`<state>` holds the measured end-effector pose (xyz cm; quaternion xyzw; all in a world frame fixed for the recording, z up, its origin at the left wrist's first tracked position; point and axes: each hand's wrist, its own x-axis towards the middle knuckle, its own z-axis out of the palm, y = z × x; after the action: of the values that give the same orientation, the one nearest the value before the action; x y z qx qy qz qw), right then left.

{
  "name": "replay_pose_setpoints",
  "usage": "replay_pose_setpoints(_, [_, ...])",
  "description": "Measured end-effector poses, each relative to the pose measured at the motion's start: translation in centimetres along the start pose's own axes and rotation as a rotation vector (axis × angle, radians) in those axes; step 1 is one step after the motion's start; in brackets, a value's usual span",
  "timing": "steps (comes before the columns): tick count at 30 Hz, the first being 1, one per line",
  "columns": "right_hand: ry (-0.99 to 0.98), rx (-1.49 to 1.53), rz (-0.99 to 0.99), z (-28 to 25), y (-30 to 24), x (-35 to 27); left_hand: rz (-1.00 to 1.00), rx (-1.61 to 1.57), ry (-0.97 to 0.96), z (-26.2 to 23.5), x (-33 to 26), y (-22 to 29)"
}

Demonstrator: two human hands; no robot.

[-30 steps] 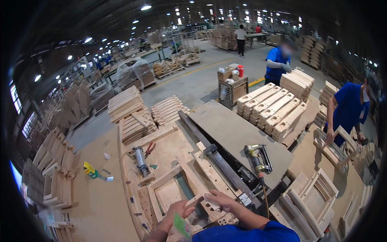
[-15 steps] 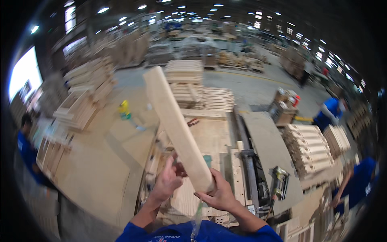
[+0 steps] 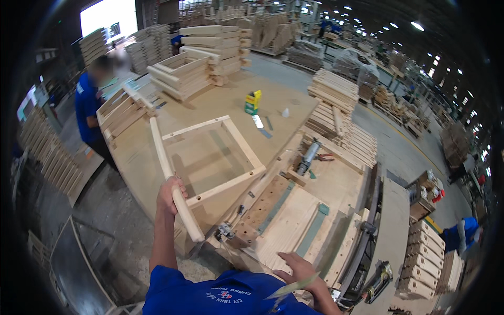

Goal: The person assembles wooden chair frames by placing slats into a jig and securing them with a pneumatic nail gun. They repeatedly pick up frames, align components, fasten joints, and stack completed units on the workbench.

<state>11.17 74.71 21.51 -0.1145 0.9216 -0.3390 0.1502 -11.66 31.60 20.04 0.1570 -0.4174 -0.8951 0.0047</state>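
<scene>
A pale wooden frame (image 3: 244, 143), with one long thick side rail (image 3: 161, 149), lies over the large tan table on my left. My left hand (image 3: 170, 195) is closed around that rail near its close end, which juts past the table edge. My right hand (image 3: 299, 269) holds nothing, its fingers apart, at the near end of the wooden jig (image 3: 286, 218). Green strips (image 3: 312, 231) lie along the jig. Beyond them are an air cylinder (image 3: 308, 156) and pliers with red handles (image 3: 325, 157).
A yellow-green box (image 3: 252, 102) stands on the tan table (image 3: 210, 100). Wooden frames (image 3: 181, 73) are stacked at its far side. A co-worker in blue (image 3: 89, 107) stands at far left. Slatted stacks (image 3: 336, 86) stand beyond the jig. A nail gun (image 3: 379, 281) lies at right.
The wooden piece, raised above the jig before, is now over the table to the left. My right hand has let go of it; my left hand grips the rail. My view has turned left.
</scene>
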Motion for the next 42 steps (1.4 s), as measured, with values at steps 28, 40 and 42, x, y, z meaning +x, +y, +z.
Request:
replay_pose_setpoints(28, [0.061,0.215,0.303,4.4,5.3,-2.4,0.083,1.626,0.554,-6.0,5.1,4.7])
replay_pose_setpoints(40, [0.096,0.2,0.349,4.9,5.4,-2.9,0.172,1.54,0.807,-8.2,5.0,5.7])
replay_pose_setpoints(42, [0.096,0.212,0.386,4.7,4.1,-2.7,0.159,1.498,0.848,-8.4,4.8,5.7])
